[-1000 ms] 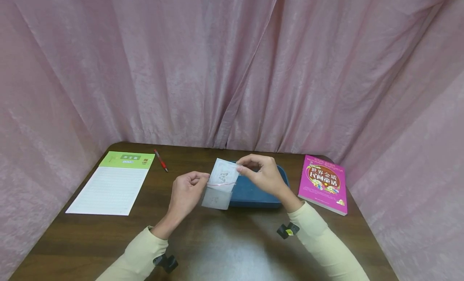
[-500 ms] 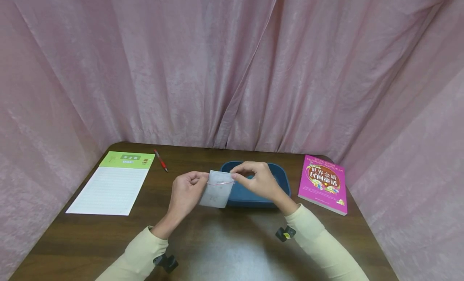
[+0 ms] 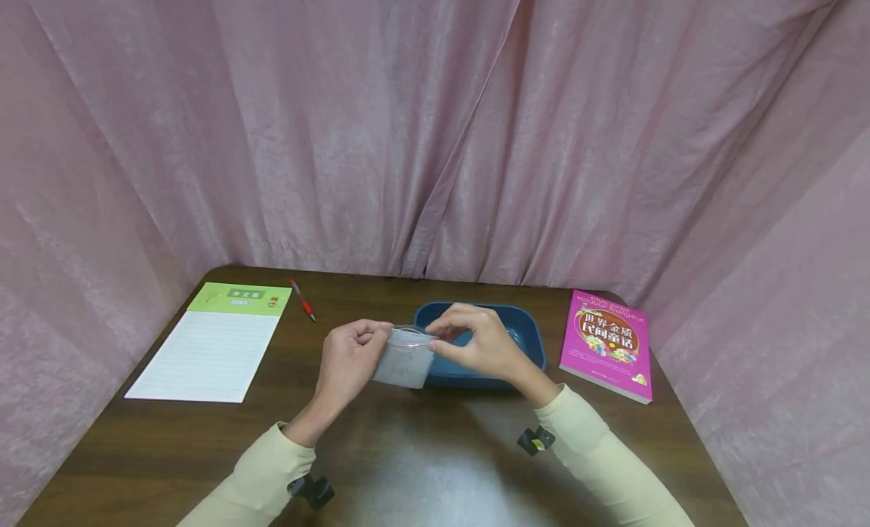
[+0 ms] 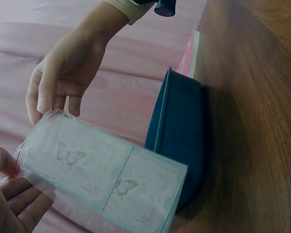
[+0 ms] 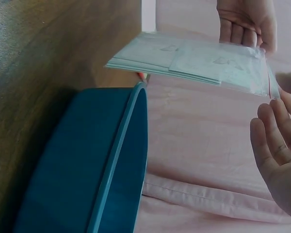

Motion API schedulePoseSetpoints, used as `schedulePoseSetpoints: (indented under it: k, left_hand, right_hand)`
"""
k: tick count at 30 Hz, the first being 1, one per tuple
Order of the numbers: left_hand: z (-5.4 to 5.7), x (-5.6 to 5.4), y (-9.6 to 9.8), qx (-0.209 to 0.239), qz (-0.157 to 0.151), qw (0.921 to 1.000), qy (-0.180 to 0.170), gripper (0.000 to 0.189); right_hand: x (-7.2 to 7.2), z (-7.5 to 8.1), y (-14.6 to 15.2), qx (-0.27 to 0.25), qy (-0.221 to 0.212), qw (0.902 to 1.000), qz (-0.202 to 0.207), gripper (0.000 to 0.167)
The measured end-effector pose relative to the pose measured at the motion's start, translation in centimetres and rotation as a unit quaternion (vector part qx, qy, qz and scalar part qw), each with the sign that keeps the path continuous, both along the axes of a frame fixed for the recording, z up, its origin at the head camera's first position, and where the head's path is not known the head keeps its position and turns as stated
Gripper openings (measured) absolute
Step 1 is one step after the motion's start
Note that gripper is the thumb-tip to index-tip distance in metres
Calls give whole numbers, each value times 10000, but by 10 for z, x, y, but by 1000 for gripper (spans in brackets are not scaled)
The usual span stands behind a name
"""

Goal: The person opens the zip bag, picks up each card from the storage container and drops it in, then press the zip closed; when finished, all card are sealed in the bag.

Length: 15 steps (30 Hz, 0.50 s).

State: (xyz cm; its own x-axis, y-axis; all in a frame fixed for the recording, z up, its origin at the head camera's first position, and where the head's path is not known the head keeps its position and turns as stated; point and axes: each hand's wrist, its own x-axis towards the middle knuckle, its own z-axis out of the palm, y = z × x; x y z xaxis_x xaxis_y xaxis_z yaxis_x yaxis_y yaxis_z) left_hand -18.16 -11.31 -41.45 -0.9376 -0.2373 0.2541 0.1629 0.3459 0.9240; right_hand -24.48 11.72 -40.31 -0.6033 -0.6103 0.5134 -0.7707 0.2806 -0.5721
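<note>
Between my hands hangs a clear zip bag (image 3: pixel 406 365) with a red line along its mouth. Inside it lie pale cards (image 4: pixel 70 155) printed with grey butterflies; the right wrist view shows them as a layered stack. My left hand (image 3: pixel 352 365) pinches one upper corner of the bag. My right hand (image 3: pixel 479 342) pinches the opposite corner, its other fingers spread loosely. The bag's mouth gapes a little at the top. Just beyond and to the right stands a blue plastic basin (image 3: pixel 530 346), partly covered by the right hand in the head view.
A writing pad (image 3: pixel 211 346) with a green header lies at the left of the wooden table (image 3: pixel 435 451), with a red pen (image 3: pixel 303 300) beside it. On the right is a pink book (image 3: pixel 605 346). Pink curtains (image 3: pixel 435 134) hang behind the table.
The bag's top part, upright a second ago, no longer stands above the red line, and the mouth has parted. My right hand has moved slightly left and down. My left hand has stayed put.
</note>
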Motion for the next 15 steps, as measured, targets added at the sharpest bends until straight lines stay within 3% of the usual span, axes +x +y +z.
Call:
schedulePoseSetpoints:
  k: [6,15]
  left_hand:
    - [0,-1,0,32,-52,10000,-26,15]
    - [-2,-1,0,104,-124,9999,-22,15]
  right_hand:
    - [1,-3,-5,160,13,9999,-2,26]
    - [2,-5,-9,245,473,9986,55,8]
